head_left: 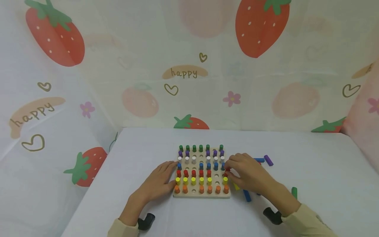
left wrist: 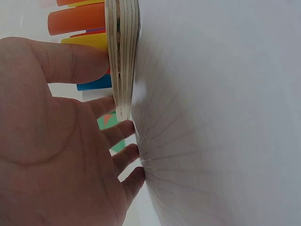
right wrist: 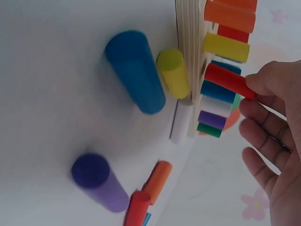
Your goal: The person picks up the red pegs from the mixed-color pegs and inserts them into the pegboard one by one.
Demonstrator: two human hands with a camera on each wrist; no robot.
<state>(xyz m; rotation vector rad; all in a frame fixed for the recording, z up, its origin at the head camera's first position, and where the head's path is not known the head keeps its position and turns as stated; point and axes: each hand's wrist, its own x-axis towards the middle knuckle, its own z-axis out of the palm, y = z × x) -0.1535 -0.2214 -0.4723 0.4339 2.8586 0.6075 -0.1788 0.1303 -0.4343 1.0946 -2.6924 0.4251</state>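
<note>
A wooden pegboard (head_left: pixel 201 195) lies on the white table, with rows of coloured pegs standing in it, from green at the back to orange in front; some holes are bare. My left hand (head_left: pixel 158 181) rests along its left edge, thumb and fingers fairly straight against the side (left wrist: pixel 121 56). Between thumb and index finger, my right hand (head_left: pixel 250 172) pinches a red peg (right wrist: pixel 228 80) at the right end of the red row. In the right wrist view the peg stands among the right-hand column, between a yellow peg (right wrist: pixel 227 47) and a blue one (right wrist: pixel 217 91); its base in the hole is hard to see.
Loose pegs lie right of the board: blue (head_left: pixel 247 196), yellow (head_left: pixel 236 186), purple (head_left: pixel 268 160) and green (head_left: pixel 294 193), with others partly behind the right hand. A strawberry-print cloth (head_left: pixel 189 98) hangs behind the table.
</note>
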